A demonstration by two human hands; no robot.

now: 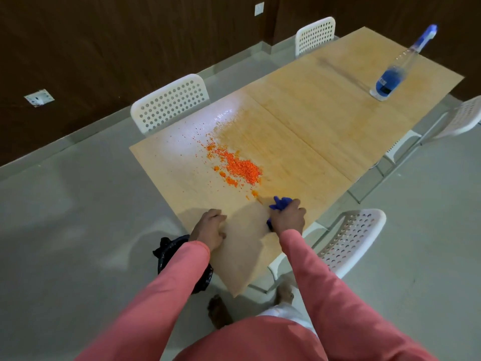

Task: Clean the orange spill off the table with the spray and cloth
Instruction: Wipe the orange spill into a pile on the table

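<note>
Fingers of my right hand (pixel 287 217) curl around the blue cloth (pixel 280 203), just beside the orange spill (pixel 239 168); my left hand (pixel 209 227) rests loosely curled on the table (pixel 325 121). Well beyond the spill stands the spray bottle (pixel 390 79), its label unreadable.

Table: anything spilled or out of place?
Yes. Orange granules lie scattered over the near half of the table, uncleared. The right hand grips a blue cloth beside them; the spray bottle stands at the far end.
</note>
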